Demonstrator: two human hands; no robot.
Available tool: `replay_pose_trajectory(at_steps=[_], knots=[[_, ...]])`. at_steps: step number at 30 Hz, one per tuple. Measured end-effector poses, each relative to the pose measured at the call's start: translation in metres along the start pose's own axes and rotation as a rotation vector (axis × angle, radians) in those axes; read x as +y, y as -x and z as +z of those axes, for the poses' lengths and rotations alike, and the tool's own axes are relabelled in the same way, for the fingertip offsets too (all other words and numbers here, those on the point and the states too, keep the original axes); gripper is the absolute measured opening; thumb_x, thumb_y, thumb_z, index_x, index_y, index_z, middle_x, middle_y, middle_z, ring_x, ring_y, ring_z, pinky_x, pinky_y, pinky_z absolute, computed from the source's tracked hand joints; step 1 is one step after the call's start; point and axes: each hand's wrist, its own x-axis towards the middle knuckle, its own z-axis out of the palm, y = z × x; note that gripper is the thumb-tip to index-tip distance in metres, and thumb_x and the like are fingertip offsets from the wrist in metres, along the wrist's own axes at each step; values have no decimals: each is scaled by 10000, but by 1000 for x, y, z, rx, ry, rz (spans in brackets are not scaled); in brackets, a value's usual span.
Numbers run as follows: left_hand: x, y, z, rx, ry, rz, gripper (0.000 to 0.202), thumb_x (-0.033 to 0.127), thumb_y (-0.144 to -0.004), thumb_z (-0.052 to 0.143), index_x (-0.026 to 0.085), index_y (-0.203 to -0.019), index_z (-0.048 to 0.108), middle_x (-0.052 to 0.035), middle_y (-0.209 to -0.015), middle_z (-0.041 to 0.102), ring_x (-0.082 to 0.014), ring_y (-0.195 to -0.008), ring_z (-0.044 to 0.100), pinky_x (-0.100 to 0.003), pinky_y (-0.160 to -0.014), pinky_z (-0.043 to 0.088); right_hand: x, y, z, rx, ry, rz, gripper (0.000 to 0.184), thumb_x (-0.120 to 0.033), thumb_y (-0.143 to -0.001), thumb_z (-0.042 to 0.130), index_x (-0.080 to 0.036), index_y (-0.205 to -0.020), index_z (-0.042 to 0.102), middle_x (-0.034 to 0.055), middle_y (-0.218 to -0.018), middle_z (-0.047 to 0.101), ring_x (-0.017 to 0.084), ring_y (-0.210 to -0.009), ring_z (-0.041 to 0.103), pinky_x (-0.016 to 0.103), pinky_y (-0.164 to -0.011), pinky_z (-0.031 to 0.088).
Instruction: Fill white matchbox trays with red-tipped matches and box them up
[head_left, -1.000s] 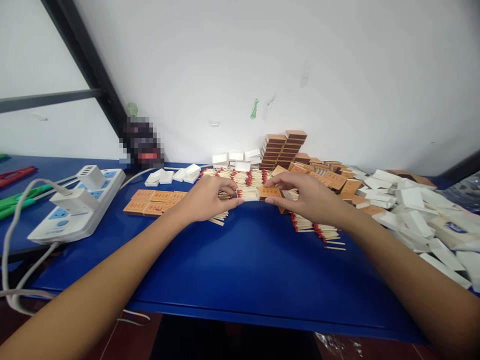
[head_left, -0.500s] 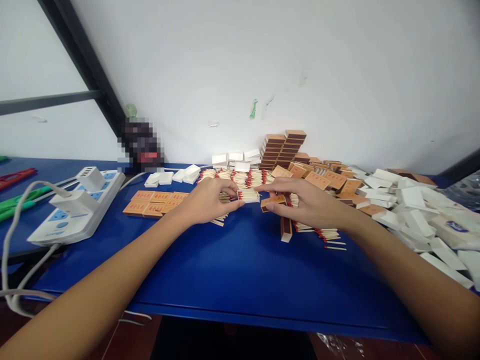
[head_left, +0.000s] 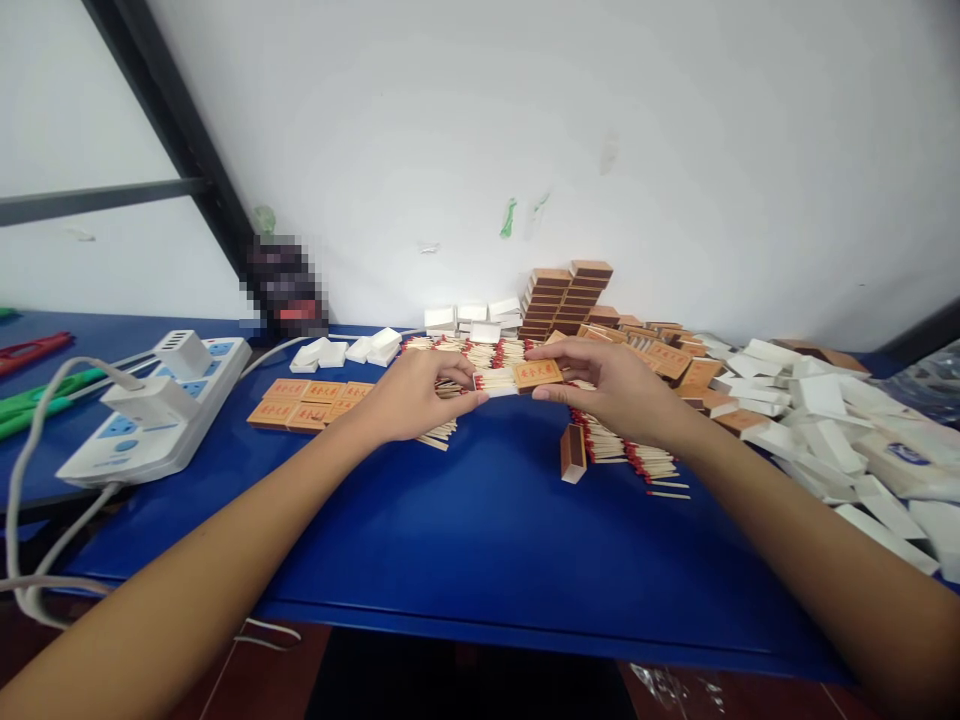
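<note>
My left hand [head_left: 411, 396] grips a white inner tray filled with matches [head_left: 495, 380], red heads showing at its left end. My right hand [head_left: 611, 385] pinches an orange matchbox sleeve [head_left: 537, 373] by its end. The sleeve's open mouth meets the tray's right end just above the blue table [head_left: 480, 520]. One empty sleeve [head_left: 573, 453] stands on its side on the table below my right hand. Loose red-tipped matches [head_left: 637, 462] lie under my right wrist, and more matches [head_left: 487, 352] lie behind the hands.
Finished orange boxes [head_left: 307, 403] lie in rows at left. White empty trays [head_left: 825, 420] are heaped at right, with stacked brown sleeves [head_left: 566, 295] and loose orange sleeves [head_left: 660, 355] by the wall. A white power strip [head_left: 154, 410] with cables sits at far left.
My right hand lifted an orange sleeve off the table and brought it against the end of the tray in my left hand. Another sleeve had dropped onto the table and stays there on its side.
</note>
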Motion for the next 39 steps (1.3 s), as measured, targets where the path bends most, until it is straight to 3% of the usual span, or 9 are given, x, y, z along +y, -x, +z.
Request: replay_pose_trajectory(at_steps=[5,11,20,28,31,34,36,39], knots=[[0,0,1,5,48,-9,200,392,-911,775,209,-991,767,-43,-967,843,-197,-890,788,-309,-776,583,2,0,1,2,-70,16,460,-528,-853,834,-252,-1219,789,103,-1293,784,315,-1173,746,559,-1106,584],[2,-1,2,1,88,-17,198,368,-913,777,201,-1019,771,-44,-981,843,-188,-896,784,-302,-796,593,-2,1,2,1,-8,8,465,-547,-851,834,-236,-1195,804,105,-1217,798,307,-1072,759,536,-1012,629],[3,-2,-1,13,110,-27,236,382,-882,844,211,-1025,767,-41,-990,846,-212,-971,779,-348,-886,598,0,4,10,40,51,5,496,-558,-882,805,-234,-1257,783,119,-1280,785,326,-1107,748,560,-1028,619],[8,-3,0,80,219,-48,227,334,-871,861,204,-1027,761,-32,-985,830,-192,-937,779,-313,-861,599,-17,12,32,72,-251,49,533,-555,-968,708,-270,-1417,694,123,-1510,666,332,-1289,700,564,-1129,584],[11,-1,5,35,292,-56,286,311,-828,898,207,-1053,756,-24,-984,830,-195,-952,787,-309,-872,597,-33,21,37,-7,-235,33,604,-566,-1036,603,-285,-1570,572,114,-1608,590,351,-1438,600,595,-1220,498],[14,2,12,10,313,-26,354,333,-778,939,198,-1044,748,-21,-965,820,-202,-945,783,-316,-872,596,-46,30,37,-79,-132,10,722,-613,-1059,539,-333,-1704,376,72,-1753,409,376,-1611,374,642,-1297,366],[17,4,14,17,299,4,316,372,-811,916,190,-1001,742,-15,-918,807,-189,-887,772,-314,-850,594,-50,35,37,-131,-107,1,781,-644,-1059,518,-361,-1741,265,35,-1809,287,356,-1668,244,641,-1330,287],[20,4,16,59,300,22,325,415,-821,907,188,-983,741,-12,-880,798,-181,-839,763,-304,-815,594,-51,37,36,-169,-96,22,808,-662,-1063,492,-377,-1755,187,6,-1837,189,324,-1689,173,616,-1352,239]])
